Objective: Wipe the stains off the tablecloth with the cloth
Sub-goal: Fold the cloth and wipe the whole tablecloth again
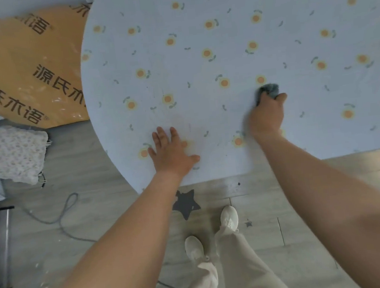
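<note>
Her left hand [173,152] lies flat, pinning the tablecloth [221,46] taut; right hand [267,117] grips the bunched cloth [270,90], scrubbing.

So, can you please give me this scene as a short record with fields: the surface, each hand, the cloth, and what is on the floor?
surface: round table, light blue tablecloth with orange flowers
left hand: flat on tablecloth near front edge, fingers spread
right hand: grips bunched grey cloth, presses it on tablecloth
stains: faint marks near left hand
floor: grey cable, dark star sticker
</note>
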`<state>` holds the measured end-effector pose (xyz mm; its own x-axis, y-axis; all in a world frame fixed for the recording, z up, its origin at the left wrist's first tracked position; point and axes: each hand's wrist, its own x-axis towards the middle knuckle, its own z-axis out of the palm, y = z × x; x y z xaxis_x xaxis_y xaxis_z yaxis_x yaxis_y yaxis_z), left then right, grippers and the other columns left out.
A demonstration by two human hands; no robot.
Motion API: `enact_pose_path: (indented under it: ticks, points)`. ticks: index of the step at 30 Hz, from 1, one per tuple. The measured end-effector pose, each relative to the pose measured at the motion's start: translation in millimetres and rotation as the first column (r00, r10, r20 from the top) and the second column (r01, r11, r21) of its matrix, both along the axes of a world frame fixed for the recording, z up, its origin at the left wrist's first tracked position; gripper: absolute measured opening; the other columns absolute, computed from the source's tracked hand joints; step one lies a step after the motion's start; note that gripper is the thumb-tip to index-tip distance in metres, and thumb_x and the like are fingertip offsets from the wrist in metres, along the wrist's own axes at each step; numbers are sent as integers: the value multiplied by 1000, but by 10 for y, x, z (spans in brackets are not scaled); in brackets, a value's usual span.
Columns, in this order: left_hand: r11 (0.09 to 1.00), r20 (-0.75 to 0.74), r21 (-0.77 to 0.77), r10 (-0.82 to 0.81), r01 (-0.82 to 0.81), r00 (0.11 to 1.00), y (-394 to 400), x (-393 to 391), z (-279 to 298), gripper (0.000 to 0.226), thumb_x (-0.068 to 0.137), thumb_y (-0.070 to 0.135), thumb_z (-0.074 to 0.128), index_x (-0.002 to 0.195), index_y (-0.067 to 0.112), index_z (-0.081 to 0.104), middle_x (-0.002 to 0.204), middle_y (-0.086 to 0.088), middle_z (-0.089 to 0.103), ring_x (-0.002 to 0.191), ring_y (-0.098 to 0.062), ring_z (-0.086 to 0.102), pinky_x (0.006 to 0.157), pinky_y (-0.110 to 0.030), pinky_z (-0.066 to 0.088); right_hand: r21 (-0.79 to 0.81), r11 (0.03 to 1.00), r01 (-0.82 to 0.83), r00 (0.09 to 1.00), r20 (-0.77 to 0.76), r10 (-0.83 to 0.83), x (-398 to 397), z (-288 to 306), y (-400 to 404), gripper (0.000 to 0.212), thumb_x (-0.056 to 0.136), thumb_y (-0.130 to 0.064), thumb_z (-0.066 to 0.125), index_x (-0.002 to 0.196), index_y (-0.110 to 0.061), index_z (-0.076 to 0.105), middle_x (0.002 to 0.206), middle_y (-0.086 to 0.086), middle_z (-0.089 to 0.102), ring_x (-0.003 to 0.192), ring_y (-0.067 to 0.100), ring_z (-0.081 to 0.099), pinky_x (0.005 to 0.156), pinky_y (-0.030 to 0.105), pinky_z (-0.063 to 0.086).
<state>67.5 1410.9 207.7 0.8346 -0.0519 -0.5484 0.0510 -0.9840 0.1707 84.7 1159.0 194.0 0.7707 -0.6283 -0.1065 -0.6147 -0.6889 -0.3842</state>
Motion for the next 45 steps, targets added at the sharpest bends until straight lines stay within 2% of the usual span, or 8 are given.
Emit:
enact_pose_path:
  ticks: [5,8,12,16,24,30,40,45]
  points:
    - [1000,1,-28,9,-9,1000,312,-172,-36,123,74,65,73,158,27,-8,164,-3,-21,152,-25,-17,121,-60,4,110,779,-617,785,14,619,-354,-6,1613,38,89,-17,59,127,-21,57,123,12,44,93,31,57,76,34,49]
    - [999,20,-42,30,-29,999,286,-157,-63,124,71,64,76,159,29,-6,165,-2,-20,152,-23,-16,121,-59,3,62,671,-739,674,59,737,-609,-57,1447,47,82,-21,69,128,-22,60,113,13,48,84,32,56,65,34,49]
    - [1000,17,-23,-2,2,1000,307,-166,-67,131,68,68,75,158,26,-9,164,-4,-22,152,-26,-17,120,-60,3,6,960,-279,958,73,278,-684,-85,440,45,89,-3,51,131,-17,59,116,16,45,72,33,50,73,41,53]
    - [999,39,-29,-21,23,999,339,-333,-92,121,77,68,68,159,22,-8,164,-7,-21,152,-28,-17,121,-59,4,36,996,81,996,39,-82,-698,-22,394,50,85,3,44,131,-12,57,125,15,40,76,34,52,79,34,47]
    - [997,75,-67,-19,24,997,414,-486,-114,119,76,67,69,160,22,-2,166,-5,-16,152,-26,-13,122,-54,2,28,760,-649,761,25,649,-1142,-14,1407,44,85,-11,62,128,-20,60,112,14,48,76,32,54,63,34,47]
    - [998,36,-61,-28,30,999,404,-474,-84,121,77,65,70,159,21,-8,164,-7,-21,151,-28,-17,121,-56,-1,-35,998,57,998,22,-56,-1135,-81,502,43,87,2,46,125,-12,59,125,15,42,70,29,47,74,32,46]
    - [994,51,-85,-64,68,997,475,-455,-87,121,75,60,76,160,22,-1,165,-8,-16,152,-28,-13,122,-53,4,-28,837,-546,835,60,547,-1424,-118,1425,52,80,4,59,130,-12,57,111,17,48,76,32,53,62,37,52]
    - [993,60,-96,-67,72,996,501,-460,-124,120,76,59,76,159,22,-3,165,-8,-17,152,-28,-14,122,-53,2,10,996,88,989,115,-89,-1505,-174,953,45,85,4,53,127,-8,59,117,17,45,71,23,42,67,28,42]
